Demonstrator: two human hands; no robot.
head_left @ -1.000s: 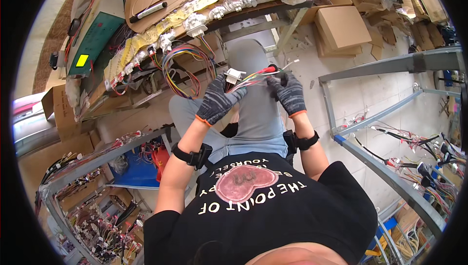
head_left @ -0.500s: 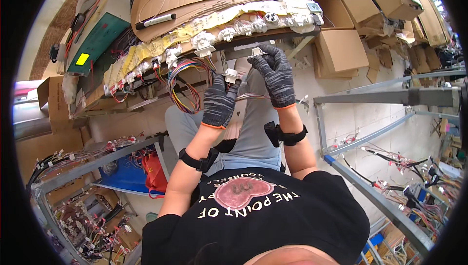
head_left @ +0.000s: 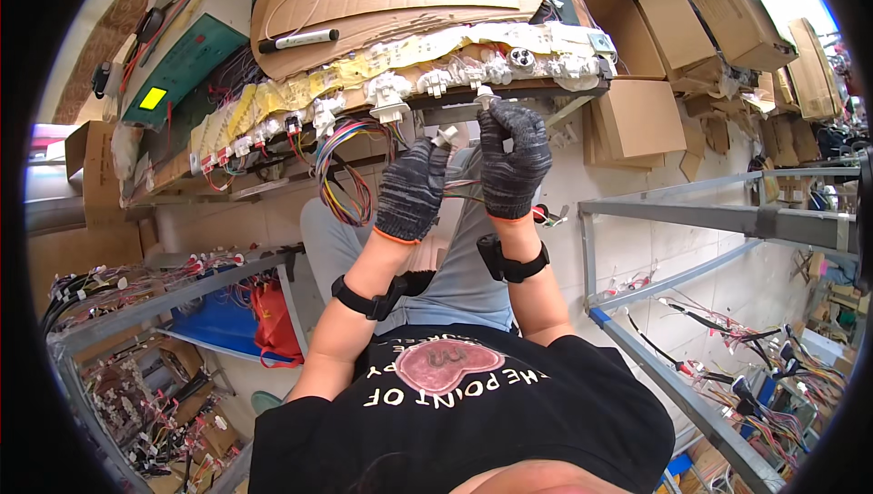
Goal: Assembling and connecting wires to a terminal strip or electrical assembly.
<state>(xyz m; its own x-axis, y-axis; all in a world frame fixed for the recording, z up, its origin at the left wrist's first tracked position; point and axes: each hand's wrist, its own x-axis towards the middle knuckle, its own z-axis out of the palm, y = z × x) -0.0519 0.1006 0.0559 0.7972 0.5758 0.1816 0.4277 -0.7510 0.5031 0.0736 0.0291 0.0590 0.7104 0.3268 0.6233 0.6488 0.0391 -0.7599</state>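
Note:
Both my hands wear dark grey knit gloves with orange cuffs. My left hand (head_left: 411,187) is closed on a small white plug connector (head_left: 446,137), which sticks out tilted past the fingertips. My right hand (head_left: 515,156) pinches a second white connector (head_left: 486,95) right at the front edge of the bench; whether it touches the row there is unclear. Thin coloured wires (head_left: 462,189) stretch between the two hands. Beside my left hand hangs a looped bundle of multicoloured wires (head_left: 340,187), below a larger white connector (head_left: 389,99) on the bench edge.
A yellow-taped row of white connectors (head_left: 364,81) lines the bench edge. Behind it lie cardboard (head_left: 400,3) and a marker (head_left: 298,39). A green-fronted box (head_left: 173,85) stands left. Cartons (head_left: 635,117) are at right; metal frames (head_left: 709,214) with wire harnesses flank me.
My right hand has moved its connector up closer to the bench edge. The connector in my left hand has turned from broad side to narrow side. The view has shifted slightly.

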